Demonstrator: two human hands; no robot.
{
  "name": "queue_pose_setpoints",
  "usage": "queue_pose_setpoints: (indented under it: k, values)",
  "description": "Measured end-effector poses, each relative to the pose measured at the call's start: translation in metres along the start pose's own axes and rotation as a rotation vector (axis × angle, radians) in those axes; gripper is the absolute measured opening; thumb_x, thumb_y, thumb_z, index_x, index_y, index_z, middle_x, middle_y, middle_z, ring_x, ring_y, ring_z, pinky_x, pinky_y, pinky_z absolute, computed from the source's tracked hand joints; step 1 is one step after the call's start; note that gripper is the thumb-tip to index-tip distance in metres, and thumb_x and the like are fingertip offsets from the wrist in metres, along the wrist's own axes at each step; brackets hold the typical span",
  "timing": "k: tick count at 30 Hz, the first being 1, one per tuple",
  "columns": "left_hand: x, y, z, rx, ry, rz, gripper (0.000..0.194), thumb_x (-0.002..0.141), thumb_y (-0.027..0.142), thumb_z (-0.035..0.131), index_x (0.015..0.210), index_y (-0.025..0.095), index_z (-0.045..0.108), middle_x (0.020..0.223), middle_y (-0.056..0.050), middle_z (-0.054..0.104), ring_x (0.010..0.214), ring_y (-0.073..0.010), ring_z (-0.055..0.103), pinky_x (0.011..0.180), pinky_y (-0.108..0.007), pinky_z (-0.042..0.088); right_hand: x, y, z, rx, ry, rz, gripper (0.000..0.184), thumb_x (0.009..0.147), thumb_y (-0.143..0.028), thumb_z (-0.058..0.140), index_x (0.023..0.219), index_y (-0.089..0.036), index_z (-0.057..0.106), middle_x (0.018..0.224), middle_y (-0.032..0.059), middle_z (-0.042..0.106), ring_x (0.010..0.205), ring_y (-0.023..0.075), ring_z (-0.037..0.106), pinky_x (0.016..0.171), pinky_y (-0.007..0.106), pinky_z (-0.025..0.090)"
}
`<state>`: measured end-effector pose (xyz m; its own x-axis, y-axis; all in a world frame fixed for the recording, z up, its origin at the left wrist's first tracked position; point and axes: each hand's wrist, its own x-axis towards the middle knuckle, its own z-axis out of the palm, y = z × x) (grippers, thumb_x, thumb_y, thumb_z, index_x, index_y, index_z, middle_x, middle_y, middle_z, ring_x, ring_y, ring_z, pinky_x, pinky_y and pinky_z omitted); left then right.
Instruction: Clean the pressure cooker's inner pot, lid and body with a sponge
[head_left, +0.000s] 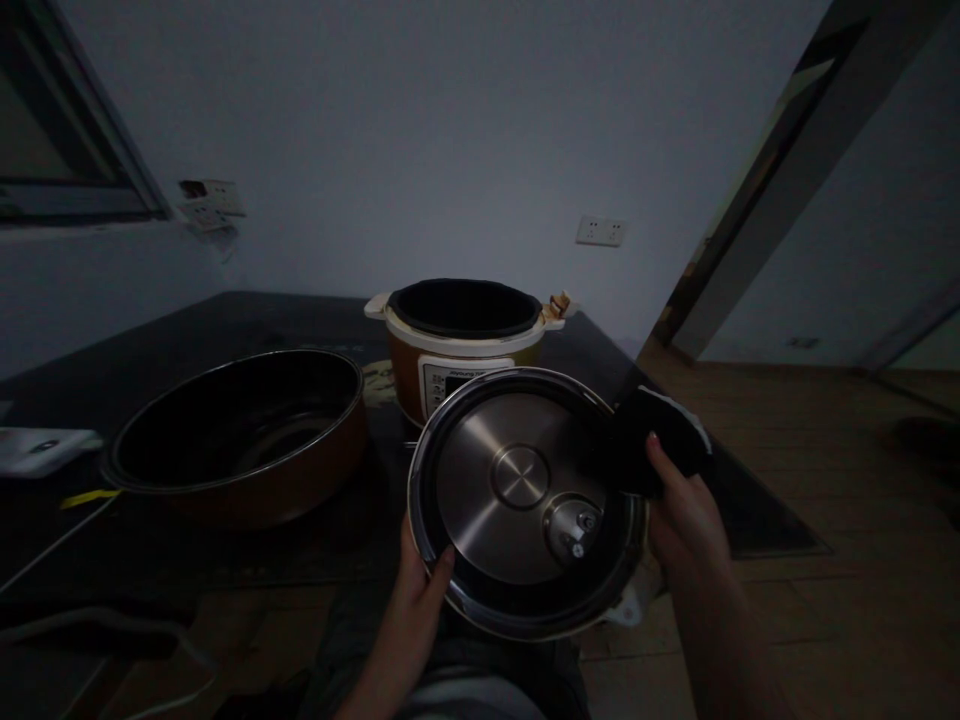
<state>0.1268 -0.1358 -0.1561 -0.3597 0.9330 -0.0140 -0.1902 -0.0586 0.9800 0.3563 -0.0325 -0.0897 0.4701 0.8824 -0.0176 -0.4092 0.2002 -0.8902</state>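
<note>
In my left hand (418,600) is the rim of a round pressure cooker lid (487,500), its steel underside and black sealing ring turned toward me. The thumb lies over the rim; the other fingers are behind it. My right hand (686,505) grips a black cloth (664,440) at the lid's right side, and the cloth touches the lid's inner edge. Behind the lid stands the electric pressure cooker (405,375), uncovered, with a dark interior and a control panel partly hidden by the lid.
A large brown pan (300,500) with a dark inside sits to the left on the black table (247,315). A white device (45,450) lies at the far left, near a yellow strip (90,497). Wall sockets (600,231) are behind; a cable (135,620) hangs at lower left.
</note>
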Motion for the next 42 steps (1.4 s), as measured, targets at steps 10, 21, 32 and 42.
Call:
queue_pose_setpoints:
  k: [10, 21, 32, 42]
  values:
    - [0.029, -0.017, -0.017, 0.093, -0.117, 0.078, 0.073, 0.088, 0.047, 0.052, 0.149, 0.024, 0.019, 0.159, -0.006, 0.018, 0.146, -0.0222, 0.012, 0.119, -0.038, 0.010, 0.007, 0.001, 0.021, 0.036, -0.059, 0.037, 0.049, 0.061, -0.034, 0.084, 0.106, -0.023, 0.069, 0.112, 0.0011, 0.072, 0.117, 0.0231, 0.060, 0.101, 0.038, 0.048]
    - [0.037, -0.028, -0.010, 0.019, -0.138, 0.047, 0.074, 0.087, 0.048, 0.054, 0.149, 0.028, 0.018, 0.155, -0.009, 0.026, 0.141, -0.0271, 0.028, 0.115, -0.044, 0.025, 0.026, 0.009, 0.026, 0.062, -0.063, -0.004, 0.043, 0.061, -0.032, 0.084, 0.100, -0.020, 0.070, 0.100, 0.0021, 0.075, 0.102, 0.0220, 0.067, 0.095, 0.037, 0.053]
    - [0.041, -0.018, -0.019, 0.067, -0.247, 0.070, 0.093, 0.077, 0.045, 0.066, 0.150, 0.022, 0.012, 0.158, -0.011, 0.019, 0.144, -0.0269, 0.018, 0.118, -0.040, 0.017, 0.022, 0.019, 0.028, 0.017, -0.024, -0.146, 0.048, 0.060, -0.035, 0.082, 0.104, -0.021, 0.068, 0.107, 0.0023, 0.072, 0.110, 0.0214, 0.063, 0.101, 0.039, 0.046]
    - [0.042, -0.015, -0.032, 0.267, -0.258, 0.177, 0.098, 0.080, 0.040, 0.066, 0.151, 0.030, 0.000, 0.159, -0.009, 0.016, 0.143, -0.0281, 0.022, 0.115, -0.046, 0.025, 0.012, 0.024, 0.022, -0.302, 0.036, -0.321, 0.048, 0.067, -0.048, 0.076, 0.100, -0.015, 0.068, 0.100, 0.0093, 0.073, 0.099, 0.0275, 0.066, 0.089, 0.045, 0.051]
